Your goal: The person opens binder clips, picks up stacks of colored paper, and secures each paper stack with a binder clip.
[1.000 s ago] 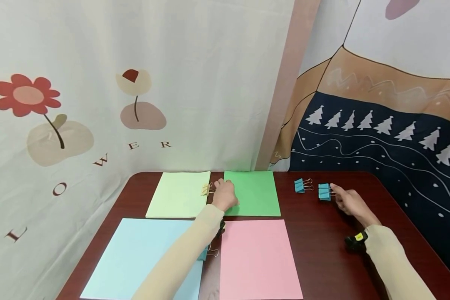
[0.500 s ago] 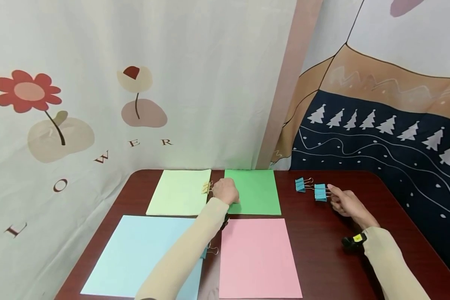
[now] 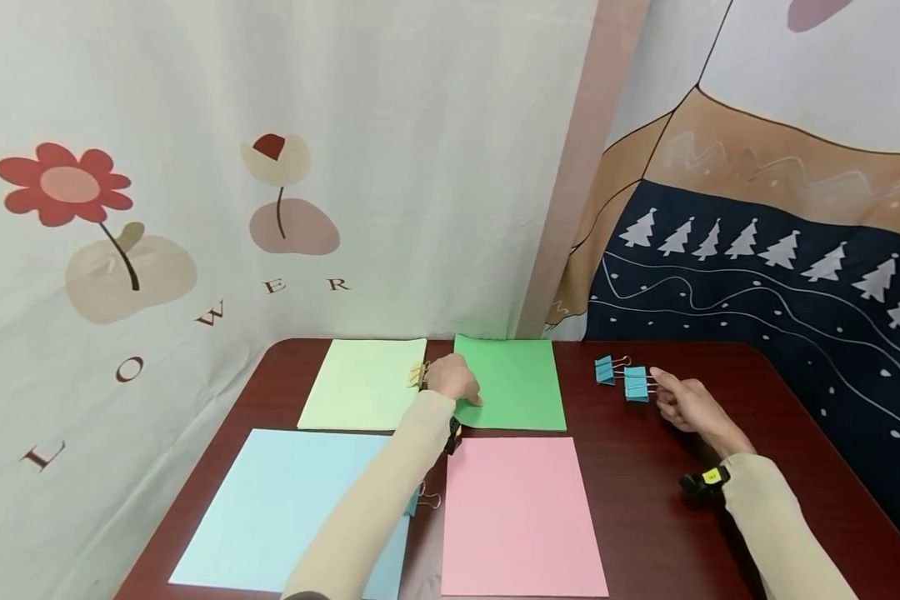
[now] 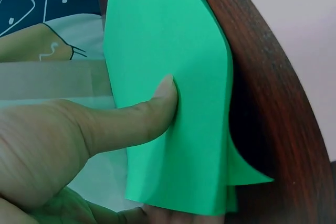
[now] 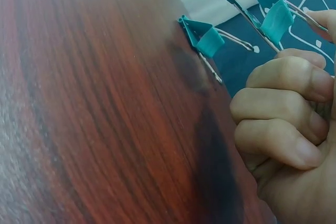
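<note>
My left hand (image 3: 453,379) pinches the left edge of the bright green paper (image 3: 521,383). In the left wrist view, the thumb presses on top of this paper stack (image 4: 157,40), fingers go beneath, and the edge bends upward. At the right, my right hand (image 3: 692,408) holds a blue binder clip (image 3: 636,384) by its wire handles. Its other fingers are curled in the right wrist view. Another blue binder clip (image 3: 605,371) stands on the table just left of the held one. A yellow binder clip (image 3: 415,375) grips the right edge of the pale green paper (image 3: 360,383).
Light blue paper (image 3: 270,500) lies at the front left, partly under my left sleeve, with a blue binder clip (image 3: 412,503) on its right edge. Pink paper (image 3: 521,517) lies at the front middle. A printed curtain (image 3: 420,167) hangs behind the dark red-brown table (image 3: 630,500).
The right hand has moved a little left with its blue binder clip, closer to the other clip. The green paper's left side has lifted slightly under the left hand.
</note>
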Tool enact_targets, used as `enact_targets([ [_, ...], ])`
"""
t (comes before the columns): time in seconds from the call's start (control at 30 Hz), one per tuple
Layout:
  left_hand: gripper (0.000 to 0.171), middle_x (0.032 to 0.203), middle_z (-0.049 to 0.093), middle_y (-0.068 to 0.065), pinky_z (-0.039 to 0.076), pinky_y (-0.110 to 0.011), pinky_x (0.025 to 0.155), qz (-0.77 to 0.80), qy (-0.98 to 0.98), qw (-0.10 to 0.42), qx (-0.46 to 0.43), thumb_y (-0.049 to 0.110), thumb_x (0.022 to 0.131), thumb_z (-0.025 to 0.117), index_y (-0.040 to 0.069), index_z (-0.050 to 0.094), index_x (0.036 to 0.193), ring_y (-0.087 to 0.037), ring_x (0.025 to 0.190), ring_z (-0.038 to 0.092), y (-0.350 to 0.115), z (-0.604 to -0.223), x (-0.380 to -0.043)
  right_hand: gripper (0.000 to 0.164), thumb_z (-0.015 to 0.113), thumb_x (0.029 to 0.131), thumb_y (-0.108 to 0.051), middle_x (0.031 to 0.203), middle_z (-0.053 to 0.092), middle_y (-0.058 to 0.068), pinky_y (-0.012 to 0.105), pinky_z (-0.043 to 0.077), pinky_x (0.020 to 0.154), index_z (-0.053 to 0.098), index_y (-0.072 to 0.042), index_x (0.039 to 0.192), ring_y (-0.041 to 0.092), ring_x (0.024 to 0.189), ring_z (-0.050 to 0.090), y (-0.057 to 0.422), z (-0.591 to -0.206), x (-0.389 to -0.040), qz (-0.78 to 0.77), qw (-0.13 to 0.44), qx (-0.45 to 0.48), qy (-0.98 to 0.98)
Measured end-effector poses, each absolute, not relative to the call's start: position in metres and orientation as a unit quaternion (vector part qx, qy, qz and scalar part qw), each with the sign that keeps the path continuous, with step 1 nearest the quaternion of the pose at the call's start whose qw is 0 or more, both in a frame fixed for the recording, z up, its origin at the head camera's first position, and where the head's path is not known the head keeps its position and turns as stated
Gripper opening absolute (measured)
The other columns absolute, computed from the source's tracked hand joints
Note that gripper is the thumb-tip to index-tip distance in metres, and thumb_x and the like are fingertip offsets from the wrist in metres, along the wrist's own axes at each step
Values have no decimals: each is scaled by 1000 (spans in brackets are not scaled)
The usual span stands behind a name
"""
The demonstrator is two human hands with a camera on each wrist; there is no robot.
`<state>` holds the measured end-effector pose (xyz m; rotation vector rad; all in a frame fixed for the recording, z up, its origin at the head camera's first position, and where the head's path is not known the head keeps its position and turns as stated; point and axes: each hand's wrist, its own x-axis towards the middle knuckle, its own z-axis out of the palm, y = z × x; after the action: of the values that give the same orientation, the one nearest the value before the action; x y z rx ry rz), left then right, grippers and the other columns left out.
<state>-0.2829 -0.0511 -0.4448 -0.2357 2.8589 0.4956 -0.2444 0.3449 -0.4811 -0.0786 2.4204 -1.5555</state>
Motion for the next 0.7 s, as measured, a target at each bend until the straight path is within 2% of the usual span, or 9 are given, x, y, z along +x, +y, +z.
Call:
enact_targets([
  [0.17,48,83,58,-8,38,-30,54,225,962,128,-91,25,70,96,1,68,100,-19,65,45,-52,-444,-285,65,40,104,-64,52,30,-4,31,26,38,31,-15,63,11,44,24,346,-481,-244,-536,131,-25,834],
  [0.33,53,92,54,-11,37,-32,58,298,940,134,-95,18,70,94,-2,64,109,-21,71,44,-58,-448,-284,64,40,105,-62,52,29,-4,32,24,38,30,-15,63,10,43,22,347,-479,-244,-545,123,-31,829],
  [0.5,55,103,63,-17,51,-35,57,364,916,124,-110,11,69,95,-3,63,112,-26,78,56,-67,-454,-280,63,39,107,-59,51,29,-4,36,22,38,28,-14,64,12,43,23,344,-474,-241,-560,118,-48,818],
  [0.7,59,109,59,-17,60,-39,63,475,862,141,-106,2,74,88,-6,56,122,-27,81,62,-74,-460,-275,64,40,107,-58,51,28,-3,38,23,39,27,-12,65,15,43,24,334,-461,-239,-573,97,-64,811],
])
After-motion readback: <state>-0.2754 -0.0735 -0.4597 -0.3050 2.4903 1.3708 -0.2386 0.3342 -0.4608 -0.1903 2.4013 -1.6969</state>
